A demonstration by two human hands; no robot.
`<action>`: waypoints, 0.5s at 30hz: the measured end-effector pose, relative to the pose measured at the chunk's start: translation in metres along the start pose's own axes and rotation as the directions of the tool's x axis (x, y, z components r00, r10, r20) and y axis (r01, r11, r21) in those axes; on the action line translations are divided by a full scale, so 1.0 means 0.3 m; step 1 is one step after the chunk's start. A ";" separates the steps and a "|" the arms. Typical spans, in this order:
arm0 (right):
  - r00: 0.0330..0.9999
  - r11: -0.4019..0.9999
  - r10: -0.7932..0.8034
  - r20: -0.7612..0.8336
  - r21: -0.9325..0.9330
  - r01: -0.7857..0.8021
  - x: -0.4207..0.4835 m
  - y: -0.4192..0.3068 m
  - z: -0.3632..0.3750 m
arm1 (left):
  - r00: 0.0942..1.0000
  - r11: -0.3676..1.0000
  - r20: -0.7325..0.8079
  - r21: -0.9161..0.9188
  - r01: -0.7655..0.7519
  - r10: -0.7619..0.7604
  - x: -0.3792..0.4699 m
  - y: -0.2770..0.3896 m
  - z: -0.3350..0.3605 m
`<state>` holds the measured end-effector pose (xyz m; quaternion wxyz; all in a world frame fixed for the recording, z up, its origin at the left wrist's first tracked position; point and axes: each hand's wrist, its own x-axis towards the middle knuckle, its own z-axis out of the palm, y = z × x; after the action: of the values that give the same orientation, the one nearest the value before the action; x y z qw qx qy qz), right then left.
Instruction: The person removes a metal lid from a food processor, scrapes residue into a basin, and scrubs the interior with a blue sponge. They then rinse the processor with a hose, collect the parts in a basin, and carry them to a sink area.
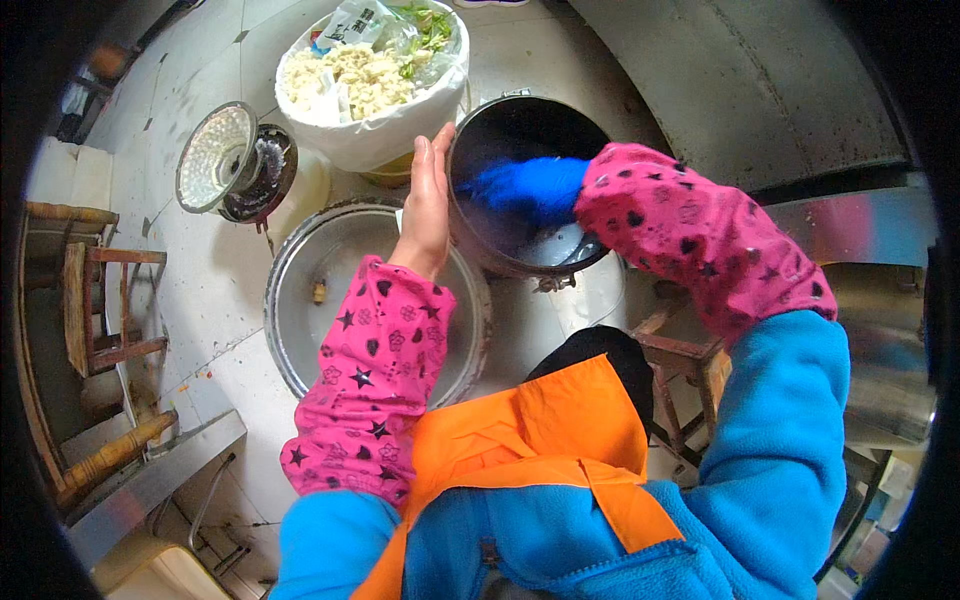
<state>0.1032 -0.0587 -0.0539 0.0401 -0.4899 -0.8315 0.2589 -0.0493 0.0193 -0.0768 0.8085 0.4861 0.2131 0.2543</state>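
Note:
A dark, deep round pot [517, 266] with a metal clamp on its side is in front of me, its mouth facing me. My left hand [427, 202] is bare and lies flat along the pot's outer left side, fingers straight. Inside the pot is my right hand [566, 187], hidden by a blurred, fuzzy blue cloth [517, 184] that reaches from the sleeve cuff. A pale, shiny patch [559, 244] shows low inside the pot. Below my left hand sits a wide metal basin [300, 330] holding a small brownish piece [319, 292].
A white-lined bin [367, 139] heaped with pale crumbly scraps, greens and plastic stands beyond the basin. Left of it, a dimpled metal bowl [214, 161] leans on a dark-rimmed container [262, 176]. Wooden stools [682, 352] [120, 300] stand at both sides.

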 end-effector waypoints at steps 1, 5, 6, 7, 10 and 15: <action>0.995 0.989 -0.099 -0.023 -0.111 0.096 0.036 0.006 0.033 | 1.000 1.000 -0.002 -0.002 0.007 -0.007 -0.002 -0.002 0.000; 0.714 0.728 0.611 0.343 0.112 -0.676 0.104 0.112 0.039 | 1.000 1.000 -0.024 -0.018 0.012 -0.013 -0.005 -0.013 0.001; 0.768 0.773 0.544 0.338 0.154 -0.615 0.091 0.141 0.031 | 1.000 1.000 -0.012 -0.002 0.014 -0.014 -0.004 -0.016 0.001; 0.811 0.801 0.495 0.312 0.198 -0.565 0.069 0.182 0.012 | 1.000 1.000 -0.004 0.009 0.007 -0.007 -0.003 -0.019 0.000; 0.734 0.765 0.643 0.220 -0.147 -0.626 -0.029 0.255 0.034 | 1.000 0.999 0.004 0.031 -0.013 0.013 -0.001 -0.023 -0.004; 0.536 0.585 0.810 0.238 -0.268 -0.765 -0.128 0.286 0.180 | 1.000 1.000 -0.020 0.009 -0.015 0.015 -0.013 -0.012 -0.016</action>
<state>0.1741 -0.0789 -0.1337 -0.2549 -0.7616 -0.5297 0.2729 -0.0545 0.0186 -0.0817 0.8023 0.4885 0.2186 0.2643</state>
